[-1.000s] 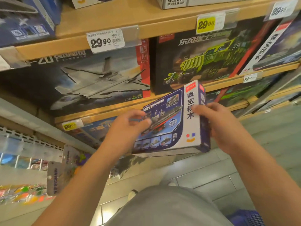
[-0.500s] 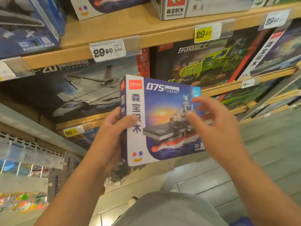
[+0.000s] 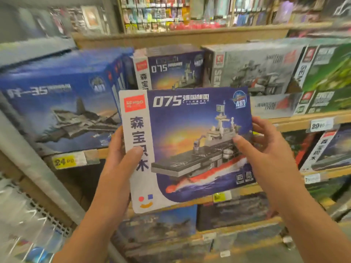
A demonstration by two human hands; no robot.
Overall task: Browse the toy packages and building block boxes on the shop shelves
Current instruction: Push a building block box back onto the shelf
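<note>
two hands on one box: the 075 warship box is held up front-on, in mid-air before the wooden shelf, just below a matching 075 box standing on that shelf. left hand grips the white left edge w/ thumb pressed flat on the front; other fingers go behind the box, can't tell how they lie. right hand grips the right edge, thumb on the front near the ship's deck, fingers curled round the side & slightly spread.

handling, my guess: stiff thin cardboard, glossy print so a bit slippery, light for its size, loose bricks inside prob shift when tilted. corners & flat faces dent easy, so squeeze edges not the middle. best hold is as now, opposite short edges, thumbs front, fingers back.

nearby: f-35 box to the left on the same shelf, grey ship box to the right, yellow price tag under the f-35 one. view is blurry toward the edges.
</note>
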